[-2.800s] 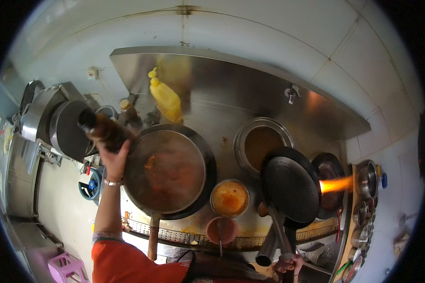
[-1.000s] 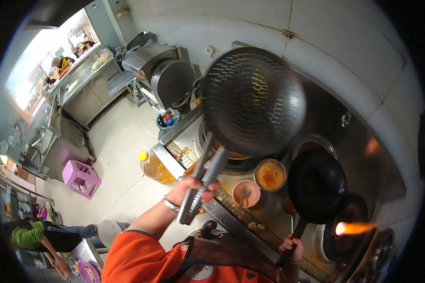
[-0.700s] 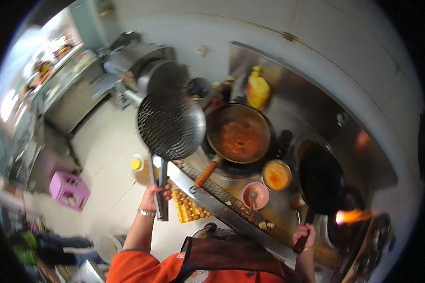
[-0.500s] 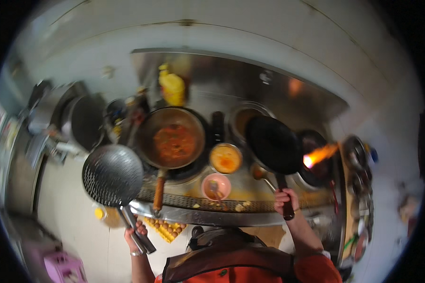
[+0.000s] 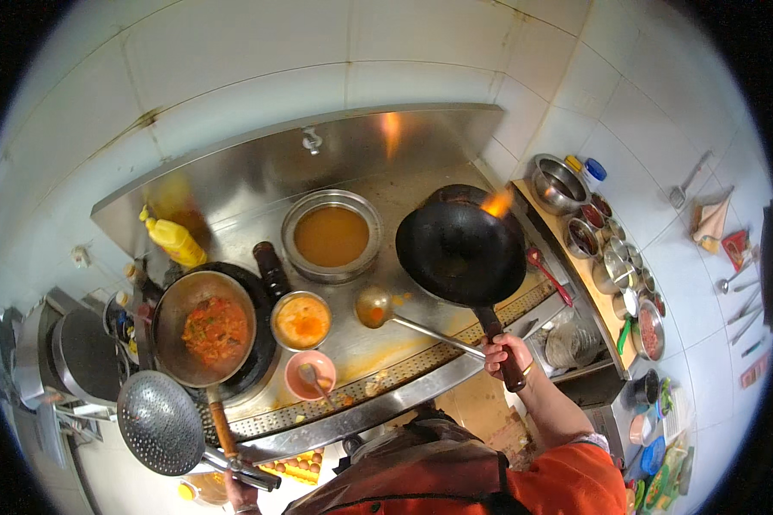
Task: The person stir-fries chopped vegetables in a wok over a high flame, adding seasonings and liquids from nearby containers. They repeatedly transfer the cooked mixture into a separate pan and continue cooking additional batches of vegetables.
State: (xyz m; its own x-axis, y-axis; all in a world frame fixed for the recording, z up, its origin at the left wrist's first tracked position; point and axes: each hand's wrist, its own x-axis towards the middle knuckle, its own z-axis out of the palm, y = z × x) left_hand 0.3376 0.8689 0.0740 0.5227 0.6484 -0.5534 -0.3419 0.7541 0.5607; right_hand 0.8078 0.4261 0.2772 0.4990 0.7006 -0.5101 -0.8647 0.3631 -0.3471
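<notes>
My right hand (image 5: pixel 508 357) is closed around the dark wooden handle of a black wok (image 5: pixel 459 257), which is over the right burner with a flame (image 5: pixel 496 203) at its far right edge. A ladle (image 5: pixel 374 306) lies on the stove top, its handle reaching close to my right hand. At the lower left my left hand (image 5: pixel 240 493), partly hidden, grips a perforated metal skimmer (image 5: pixel 161 422). Two handles show side by side there. Just beyond the skimmer is a wooden-handled pan (image 5: pixel 170 330) holding a red, chunky cooked dish (image 5: pixel 216 330).
A round pot (image 5: pixel 289 251) of brown liquid stands mid-stove. Nearer are a bowl of orange liquid (image 5: pixel 302 321), a pink bowl (image 5: pixel 293 378) with a spoon and a dark bottle (image 5: pixel 271 268). A yellow bottle (image 5: pixel 173 238) stands behind the pan. Seasoning containers (image 5: pixel 611 268) line the right shelf.
My view has swung to the right, bringing more of the right shelf into sight. The wok is now lower over the right burner, and the skimmer sits nearer the wooden-handled pan.
</notes>
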